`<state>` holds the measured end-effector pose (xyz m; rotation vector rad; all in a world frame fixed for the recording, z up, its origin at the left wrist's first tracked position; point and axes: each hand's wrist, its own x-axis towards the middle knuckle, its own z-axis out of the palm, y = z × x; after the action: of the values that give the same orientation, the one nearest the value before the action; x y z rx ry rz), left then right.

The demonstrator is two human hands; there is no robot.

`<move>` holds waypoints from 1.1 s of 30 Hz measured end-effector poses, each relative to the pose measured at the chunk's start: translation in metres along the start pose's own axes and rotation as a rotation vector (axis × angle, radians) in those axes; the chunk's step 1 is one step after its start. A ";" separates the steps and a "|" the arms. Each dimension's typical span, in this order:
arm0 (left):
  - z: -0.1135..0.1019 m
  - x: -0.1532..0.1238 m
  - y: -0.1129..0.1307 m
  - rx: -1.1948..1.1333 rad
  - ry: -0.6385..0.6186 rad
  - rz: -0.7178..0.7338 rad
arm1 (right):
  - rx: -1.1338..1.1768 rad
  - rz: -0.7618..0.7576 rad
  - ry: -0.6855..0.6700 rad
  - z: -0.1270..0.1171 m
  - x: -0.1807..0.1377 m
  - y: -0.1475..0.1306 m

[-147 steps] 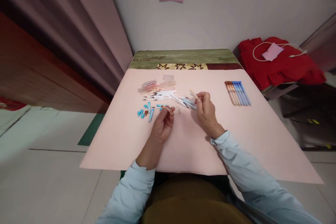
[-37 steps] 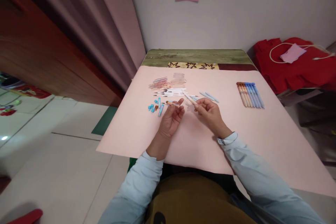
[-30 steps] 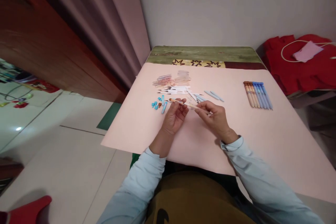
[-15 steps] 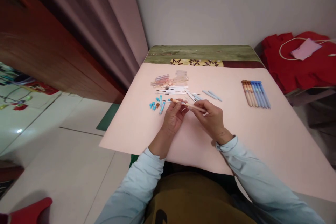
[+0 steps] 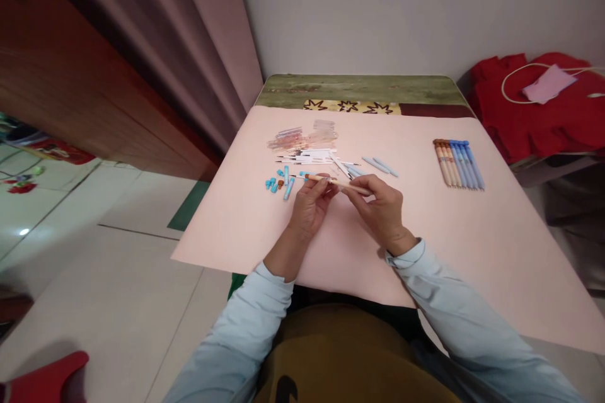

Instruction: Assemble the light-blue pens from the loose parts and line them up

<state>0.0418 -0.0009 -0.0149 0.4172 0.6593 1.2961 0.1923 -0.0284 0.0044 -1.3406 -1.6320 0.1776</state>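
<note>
My left hand (image 5: pixel 309 206) is closed around the brown-and-orange end of a pen (image 5: pixel 316 179), pinching it between thumb and fingers. Its cream barrel lies in the grip of my right hand (image 5: pixel 382 206). Whether the two parts are fully joined is hidden by my fingers. Just left of the pen are small blue caps (image 5: pixel 271 184) and blue patterned sleeves (image 5: pixel 288 189). Beyond my hands lie white pen refills (image 5: pixel 309 157) with dark tips, and pale blue barrels (image 5: pixel 380 165). Clear, tinted thin pieces (image 5: pixel 302 137) are heaped farther back.
A row of brown-topped and blue-topped pens (image 5: pixel 458 165) lies on the right of the pink-covered table (image 5: pixel 454 245). Red cloth (image 5: pixel 501 107) with a white cable is beyond the right edge. A pinkish curtain (image 5: pixel 208 19) hangs at the left; a wall stands behind.
The whole view has shifted slightly. Both hands keep hold of the pen in nearly the same pose, and the loose pieces on the table lie as before.
</note>
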 end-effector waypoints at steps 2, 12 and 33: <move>0.001 0.000 0.000 0.016 -0.021 0.005 | -0.002 -0.017 0.004 0.001 0.001 0.001; 0.004 0.000 -0.004 0.070 0.007 0.047 | -0.050 -0.060 0.029 0.000 0.000 0.002; 0.000 0.002 -0.007 0.125 -0.039 0.065 | -0.040 0.000 0.021 0.006 -0.003 -0.001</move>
<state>0.0472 -0.0010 -0.0195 0.5688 0.7009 1.3089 0.1872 -0.0281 0.0004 -1.3684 -1.6253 0.1317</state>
